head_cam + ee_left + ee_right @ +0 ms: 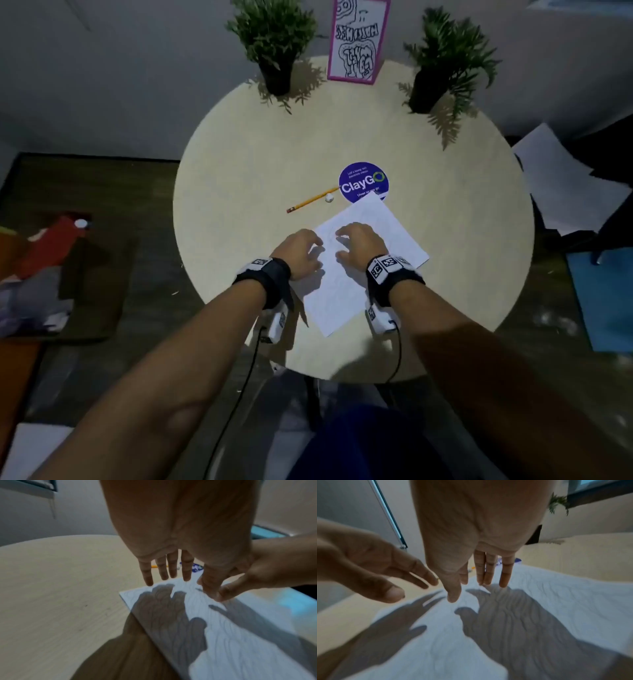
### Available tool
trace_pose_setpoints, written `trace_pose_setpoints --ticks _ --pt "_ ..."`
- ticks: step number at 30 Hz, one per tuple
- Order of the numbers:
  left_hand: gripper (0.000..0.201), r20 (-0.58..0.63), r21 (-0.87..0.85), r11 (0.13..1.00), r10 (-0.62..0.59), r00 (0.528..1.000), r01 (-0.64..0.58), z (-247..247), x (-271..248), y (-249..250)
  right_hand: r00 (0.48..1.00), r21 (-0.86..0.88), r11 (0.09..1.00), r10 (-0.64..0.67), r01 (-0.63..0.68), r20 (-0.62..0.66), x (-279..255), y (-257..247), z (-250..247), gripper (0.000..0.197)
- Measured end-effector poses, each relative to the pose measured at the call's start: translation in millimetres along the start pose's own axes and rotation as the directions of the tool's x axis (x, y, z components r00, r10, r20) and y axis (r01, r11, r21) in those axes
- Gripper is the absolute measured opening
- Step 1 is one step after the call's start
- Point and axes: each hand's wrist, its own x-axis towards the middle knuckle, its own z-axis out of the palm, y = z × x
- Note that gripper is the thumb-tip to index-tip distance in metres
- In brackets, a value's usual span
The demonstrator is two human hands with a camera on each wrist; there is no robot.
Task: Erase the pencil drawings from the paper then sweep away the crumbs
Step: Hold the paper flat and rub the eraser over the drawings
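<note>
1. The paper point(368, 250) lies askew on the round table point(239, 164), faint pencil lines on it.
2. The left hand point(299, 251) hovers at its left edge, fingers point(186, 572) straight, holding nothing.
3. The right hand point(358, 245) hovers over the sheet, fingers spread and empty.
4. A pencil point(312, 199) lies beyond the paper, beside a small white lump point(329, 197), possibly an eraser.

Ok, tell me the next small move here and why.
Probably reach the right hand forward to the small white eraser beside the pencil. Both hands hover open and empty above the paper, whose faint pencil lines remain, with the left hand placed to steady it.
</note>
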Motion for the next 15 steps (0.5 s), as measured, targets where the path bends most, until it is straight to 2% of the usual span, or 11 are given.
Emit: trace_pose_setpoints --ticks 2,6,11,15 --pt "0.069 0.07 0.161 0.987 0.01 0.997 -0.021 10 -1 1 1.0 -0.114 0.993 -0.009 0.01 0.01 -5 7 9 0.046" --pt "0.11 0.222 0.451 0.887 -0.003 0.975 -0.1 39 -3 -12 0.997 -0.166 0.984 -0.066 0.057 -0.046 -7 19 20 0.041" --pt "0.116 0.259 0.53 0.843 -0.065 0.964 -0.085 44 -5 -18 0.991 -0.08 0.997 -0.016 0.005 -0.131 33 5 -14 0.024" --pt "0.116 0.245 0.527 0.846 -0.064 0.968 -0.077 48 -5 -21 0.978 0.041 0.999 0.017 -0.009 -0.208 78 -12 -28 0.025"
